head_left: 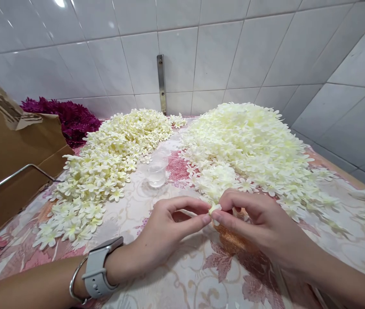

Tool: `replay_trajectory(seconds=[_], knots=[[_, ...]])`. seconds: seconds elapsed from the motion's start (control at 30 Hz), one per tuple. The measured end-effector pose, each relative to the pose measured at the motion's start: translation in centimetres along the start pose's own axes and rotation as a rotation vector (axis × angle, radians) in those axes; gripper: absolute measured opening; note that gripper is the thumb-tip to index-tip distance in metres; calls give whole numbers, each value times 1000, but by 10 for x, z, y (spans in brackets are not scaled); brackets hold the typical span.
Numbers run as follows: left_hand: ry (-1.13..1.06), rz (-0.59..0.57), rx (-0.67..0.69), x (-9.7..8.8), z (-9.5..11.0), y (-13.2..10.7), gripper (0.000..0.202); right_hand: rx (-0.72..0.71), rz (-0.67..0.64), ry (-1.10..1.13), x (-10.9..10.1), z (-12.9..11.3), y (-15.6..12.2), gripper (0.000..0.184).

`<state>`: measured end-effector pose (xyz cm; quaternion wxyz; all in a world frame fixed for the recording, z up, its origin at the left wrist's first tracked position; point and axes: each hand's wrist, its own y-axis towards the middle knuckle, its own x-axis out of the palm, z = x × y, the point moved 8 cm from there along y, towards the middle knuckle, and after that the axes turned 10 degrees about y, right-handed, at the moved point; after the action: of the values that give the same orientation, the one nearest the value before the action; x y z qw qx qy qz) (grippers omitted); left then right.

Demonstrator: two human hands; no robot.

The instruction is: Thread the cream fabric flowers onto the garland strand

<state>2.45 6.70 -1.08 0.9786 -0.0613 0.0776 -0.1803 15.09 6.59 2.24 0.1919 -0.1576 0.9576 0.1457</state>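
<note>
White wall tiles behind, a metal strip [161, 81] fixed upright at 12 o'clock. Floral-patterned cloth over the worktop [182, 274]. Heaped at 10 o'clock, a long drift of cream fabric blossoms [111, 159]; at 1 o'clock, a taller, denser mound of cream petals [253, 141]. Magenta flowers [69, 116] bunched at 10 o'clock against the wall, beside a brown cardboard box [11, 159] with a metal rod across its front. Small clear cup [156, 175] standing between the two cream heaps, at 12 o'clock from the hands.

Left hand [166, 231], grey watch and bangle on the wrist, pinched narrow on one side of a single cream flower piece [215, 209]; right hand [260, 223] pinched narrow on the other side, fingertips nearly touching. Flower piece held just above the cloth, centre of view, near the front edge of the right-hand mound.

Judged from the pose: separating or pressing together thin layers. Best done with the pads only, light pressure, petals kept flat and uncreased. Worth keeping the piece clear of the loose heap at 1 o'clock so no stray petals catch, and wrists low on the cloth for steadiness. Whether the piece is one layer or two, cannot tell.
</note>
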Motion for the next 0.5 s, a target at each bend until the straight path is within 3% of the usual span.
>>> replay_trajectory(seconds=[0.37,0.5], knots=[[26,4,-4,-2,-5,-1,8,162,4,169,3,16,1,37],[-137,30,-108,-2,-12,0,7,112,-40,103,3,10,2,25]])
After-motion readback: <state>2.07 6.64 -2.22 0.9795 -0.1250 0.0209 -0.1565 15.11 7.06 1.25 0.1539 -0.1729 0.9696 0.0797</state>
